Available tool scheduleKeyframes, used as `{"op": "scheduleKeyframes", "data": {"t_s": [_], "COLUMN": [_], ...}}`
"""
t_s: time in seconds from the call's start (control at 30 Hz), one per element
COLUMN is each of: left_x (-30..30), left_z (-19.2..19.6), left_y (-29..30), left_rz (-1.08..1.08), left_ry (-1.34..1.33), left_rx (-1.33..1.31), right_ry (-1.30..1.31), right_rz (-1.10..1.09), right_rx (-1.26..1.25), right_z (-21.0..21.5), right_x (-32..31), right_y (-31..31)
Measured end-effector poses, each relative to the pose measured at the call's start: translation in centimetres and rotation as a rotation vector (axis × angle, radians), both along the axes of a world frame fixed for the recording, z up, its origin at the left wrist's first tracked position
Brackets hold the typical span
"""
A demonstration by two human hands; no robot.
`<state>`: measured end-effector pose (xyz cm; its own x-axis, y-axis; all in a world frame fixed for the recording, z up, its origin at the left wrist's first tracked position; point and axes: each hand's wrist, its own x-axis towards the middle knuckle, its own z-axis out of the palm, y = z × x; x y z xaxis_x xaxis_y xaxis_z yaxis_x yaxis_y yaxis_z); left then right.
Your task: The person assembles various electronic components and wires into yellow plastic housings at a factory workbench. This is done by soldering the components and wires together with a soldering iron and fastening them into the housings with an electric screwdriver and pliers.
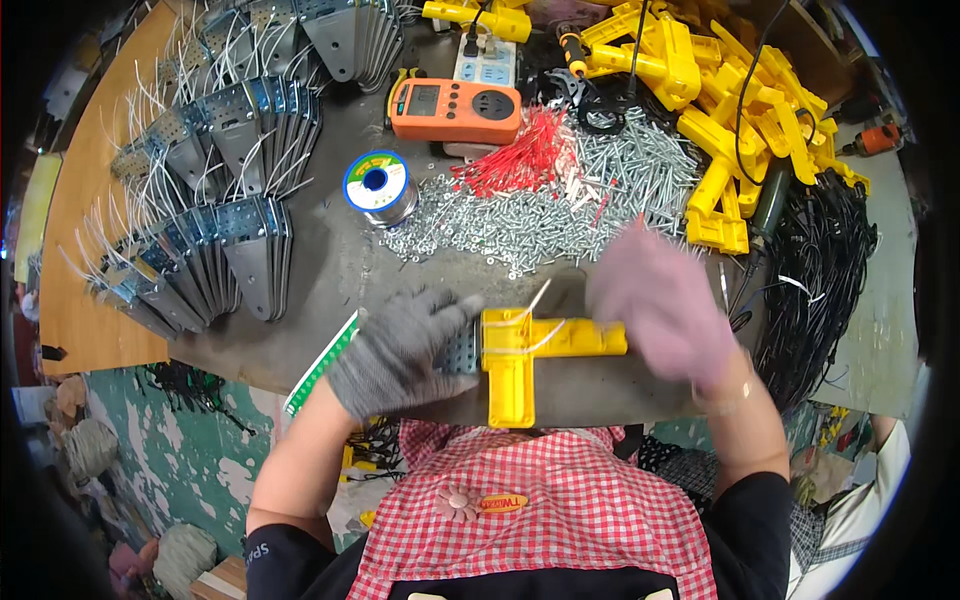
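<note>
My left hand (400, 355), in a grey knitted glove, is closed around a perforated metal plate (460, 352) near the table's front edge. Against the plate's right side sits a yellow plastic housing (511, 390), T-shaped and lying open side up. White wire (520, 350) crosses the housing, and one end sticks up from its top. My right hand (665, 305), in a pink glove, hovers at the right end of the housing's arm. Motion smears its fingers, so whether it holds anything is unclear.
Behind the hands lie heaped screws (600, 190), red wires (520, 150), a solder spool (378, 187) and an orange meter (455, 110). Metal brackets with white wires (255, 255) stand in rows at left. Yellow housings (715, 80) and black cables (815, 270) pile up at right.
</note>
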<state>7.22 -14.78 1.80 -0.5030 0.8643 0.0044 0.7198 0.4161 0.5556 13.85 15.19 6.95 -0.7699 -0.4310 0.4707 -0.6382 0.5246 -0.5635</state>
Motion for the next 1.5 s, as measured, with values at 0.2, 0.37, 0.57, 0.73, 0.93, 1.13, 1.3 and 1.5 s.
{"op": "scheduleKeyframes", "data": {"t_s": [0.2, 0.37, 0.57, 0.73, 0.93, 1.13, 1.3, 1.5], "left_x": [-2.3, -1.1, 1.9, 2.0, 2.4, 4.5, 6.1, 6.0], "left_z": [2.8, 6.0, 2.3, 2.5, 3.3, 3.1, -0.3, -1.9], "left_y": [3.4, 5.4, 1.5, 3.4, 10.4, 8.1, 8.4, 9.1], "left_rz": [0.084, 0.007, 0.044, 0.015, 0.372, 0.353, 0.179, 0.138], "left_ry": [0.069, 0.009, -0.044, -0.116, -0.879, -0.833, -0.039, 0.075], "left_rx": [0.135, 0.038, 0.022, -0.013, 0.376, 0.292, 0.353, 0.367], "right_ry": [-0.628, -0.746, -0.789, -0.424, -0.142, -0.475, -0.532, -0.428], "right_rz": [0.276, 0.512, 0.629, -0.613, -0.812, -0.649, -0.509, -0.385], "right_rx": [-0.035, 0.091, -0.417, 0.124, 0.258, 0.014, 0.123, 0.3], "right_z": [-1.8, -6.4, -3.0, -1.4, -6.0, -3.2, -5.0, -4.7], "right_x": [7.6, 8.4, 11.4, 12.3, 11.3, 11.6, 10.7, 8.1], "right_y": [-7.9, -11.7, -2.9, 1.9, 2.9, 2.3, 4.8, 6.6]}}
